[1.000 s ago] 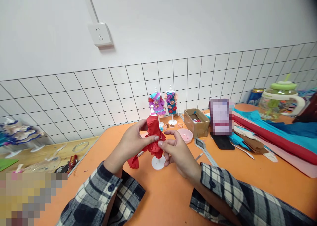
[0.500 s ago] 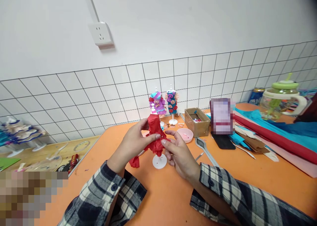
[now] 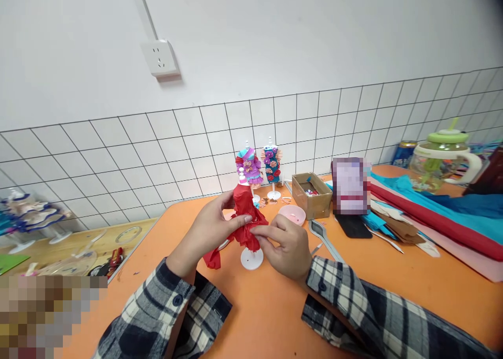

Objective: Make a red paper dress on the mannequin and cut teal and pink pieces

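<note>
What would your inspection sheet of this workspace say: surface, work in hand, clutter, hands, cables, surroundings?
Surface: orange table, small scraps near its back edge.
Work in hand: red dress on a white stand, upright.
Clutter: cardboard box, pink dish, lidded jug, coloured sheets; two dressed mannequins behind.
Hands: left hand wraps the red dress, thumb in front; right hand pinches its ruffled skirt.
Cables: wall socket, no plug seen in it, strip rising above.
Surroundings: grid-lined wall; wooden table at left with blue-trimmed dresses.

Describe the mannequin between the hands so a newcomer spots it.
On the orange table, find the left hand and right hand. Between them is a mannequin on a round white base. Its dress is red, unlike the purple dress and blue dress behind.
</note>
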### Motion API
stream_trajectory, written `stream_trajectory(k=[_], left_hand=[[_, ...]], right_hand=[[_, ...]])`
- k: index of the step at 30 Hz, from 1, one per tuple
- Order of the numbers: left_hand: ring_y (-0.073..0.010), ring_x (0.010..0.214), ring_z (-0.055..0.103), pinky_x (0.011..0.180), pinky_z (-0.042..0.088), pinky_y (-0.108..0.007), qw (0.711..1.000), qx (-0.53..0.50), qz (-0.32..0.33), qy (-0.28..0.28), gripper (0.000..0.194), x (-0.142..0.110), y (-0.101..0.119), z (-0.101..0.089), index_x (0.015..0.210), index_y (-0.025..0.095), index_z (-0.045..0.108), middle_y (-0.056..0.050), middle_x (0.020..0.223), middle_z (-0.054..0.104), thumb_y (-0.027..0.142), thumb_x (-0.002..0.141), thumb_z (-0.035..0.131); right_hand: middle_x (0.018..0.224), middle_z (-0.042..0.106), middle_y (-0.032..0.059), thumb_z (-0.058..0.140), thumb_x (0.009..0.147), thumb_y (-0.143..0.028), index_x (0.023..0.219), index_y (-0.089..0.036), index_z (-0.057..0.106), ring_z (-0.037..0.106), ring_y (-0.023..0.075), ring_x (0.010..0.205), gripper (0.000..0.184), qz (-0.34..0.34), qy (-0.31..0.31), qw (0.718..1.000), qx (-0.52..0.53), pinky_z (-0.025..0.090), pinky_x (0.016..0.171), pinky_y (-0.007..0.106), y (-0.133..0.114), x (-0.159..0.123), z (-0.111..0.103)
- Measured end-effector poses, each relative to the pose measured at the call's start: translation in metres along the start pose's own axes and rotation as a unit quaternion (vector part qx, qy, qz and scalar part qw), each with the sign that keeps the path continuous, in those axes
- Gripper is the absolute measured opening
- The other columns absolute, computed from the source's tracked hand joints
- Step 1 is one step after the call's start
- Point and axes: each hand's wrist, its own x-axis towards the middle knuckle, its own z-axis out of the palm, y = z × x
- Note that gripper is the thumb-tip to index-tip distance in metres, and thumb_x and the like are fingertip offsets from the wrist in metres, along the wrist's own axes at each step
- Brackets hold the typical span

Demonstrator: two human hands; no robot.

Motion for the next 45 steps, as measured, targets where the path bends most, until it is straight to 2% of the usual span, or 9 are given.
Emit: stream_trajectory(k=[10, 17, 22, 25, 28, 31, 33, 37, 45], left_hand=[[-0.0267, 0.112, 0.063, 0.091, 0.053, -0.039, 0.995, -0.094, -0.013, -0.035, 0.037, 0.0, -0.008, -0.001, 0.12, 0.02, 0.056, -0.008, 0.125, 0.065, 0.033, 0.086, 0.059], [-0.0277, 0.12, 0.058, 0.098, 0.048, -0.042, 0.996, -0.082, 0.005, -0.021, 0.046, -0.003, -0.003, -0.002, 0.127, 0.02, 0.053, -0.01, 0.133, 0.06, 0.034, 0.084, 0.062], [-0.028, 0.133, 0.045, 0.108, 0.039, -0.044, 1.0, -0.019, 0.012, 0.003, 0.056, -0.001, -0.005, 0.0, 0.135, 0.023, 0.047, -0.01, 0.144, 0.05, 0.037, 0.084, 0.064], [-0.0275, 0.125, 0.052, 0.103, 0.042, -0.044, 0.988, -0.006, 0.025, 0.15, 0.048, -0.016, -0.014, 0.006, 0.128, 0.025, 0.05, -0.009, 0.136, 0.055, 0.04, 0.084, 0.064], [-0.021, 0.087, 0.062, 0.08, 0.05, -0.037, 0.923, 0.001, 0.132, 0.363, 0.012, -0.055, -0.036, 0.014, 0.103, 0.028, 0.055, -0.003, 0.094, 0.064, 0.032, 0.092, 0.054], [-0.018, 0.061, 0.056, 0.064, 0.048, -0.033, 0.95, 0.126, 0.279, 0.063, 0.01, -0.094, -0.061, 0.025, 0.084, 0.028, 0.059, -0.002, 0.065, 0.057, 0.027, 0.091, 0.051], [-0.0199, 0.071, 0.061, 0.069, 0.051, -0.034, 0.926, 0.224, 0.278, -0.12, 0.017, -0.105, -0.073, 0.034, 0.102, 0.028, 0.063, -0.005, 0.077, 0.066, 0.031, 0.091, 0.051], [-0.03, 0.118, 0.055, 0.098, 0.048, -0.046, 0.931, 0.302, 0.127, -0.158, 0.057, -0.096, -0.081, 0.049, 0.141, 0.021, 0.042, -0.015, 0.137, 0.055, 0.05, 0.093, 0.048], [-0.0322, 0.135, 0.039, 0.111, 0.036, -0.052, 0.935, 0.276, 0.1, -0.2, 0.062, -0.081, -0.092, 0.051, 0.149, 0.027, 0.032, -0.007, 0.152, 0.041, 0.054, 0.094, 0.044]], right_hand=[[0.059, 0.047, -0.0021, 0.05, 0.085, -0.026, 0.092, -0.021, 0.072, 0.044, 0.0131, 0.054, 0.023, 0.183, 0.07, 0.981, 0.003, 0.034, 0.053, 0.026, 0.021, 0.041, -0.056], [0.082, 0.071, 0.0047, 0.049, 0.086, -0.03, 0.09, -0.022, 0.071, 0.062, 0.0199, 0.073, 0.024, 0.243, -0.29, 0.905, -0.195, 0.031, 0.058, 0.028, 0.063, 0.003, -0.079], [0.095, 0.071, 0.01, 0.051, 0.088, -0.035, 0.106, -0.019, 0.063, 0.065, 0.0248, 0.084, 0.027, 0.201, -0.424, 0.85, -0.237, 0.032, 0.061, 0.029, 0.051, -0.031, -0.058], [0.096, 0.068, 0.008, 0.05, 0.089, -0.03, 0.101, -0.019, 0.062, 0.064, 0.0221, 0.084, 0.02, 0.157, -0.437, 0.86, -0.212, 0.034, 0.063, 0.029, 0.038, -0.034, -0.051], [0.096, 0.065, 0.0066, 0.05, 0.09, -0.025, 0.095, -0.02, 0.062, 0.062, 0.0207, 0.085, 0.014, 0.108, -0.442, 0.871, -0.186, 0.036, 0.066, 0.03, 0.033, -0.032, -0.053], [0.095, 0.063, 0.0059, 0.048, 0.09, -0.018, 0.091, -0.02, 0.064, 0.059, 0.0206, 0.09, 0.016, 0.101, -0.431, 0.881, -0.166, 0.038, 0.072, 0.031, 0.037, -0.034, -0.054], [0.096, 0.063, 0.0057, 0.046, 0.089, -0.012, 0.091, -0.02, 0.066, 0.056, 0.0206, 0.094, 0.022, 0.116, -0.409, 0.893, -0.148, 0.039, 0.078, 0.032, 0.042, -0.038, -0.051], [0.098, 0.062, 0.0044, 0.043, 0.085, -0.004, 0.085, -0.021, 0.068, 0.054, 0.0181, 0.095, 0.031, 0.169, -0.366, 0.911, -0.087, 0.04, 0.083, 0.031, 0.042, -0.051, -0.042], [0.103, 0.062, 0.0064, 0.047, 0.088, -0.016, 0.101, -0.023, 0.068, 0.056, 0.0228, 0.098, 0.025, 0.218, -0.362, 0.903, -0.079, 0.043, 0.086, 0.039, 0.038, -0.058, -0.036]])
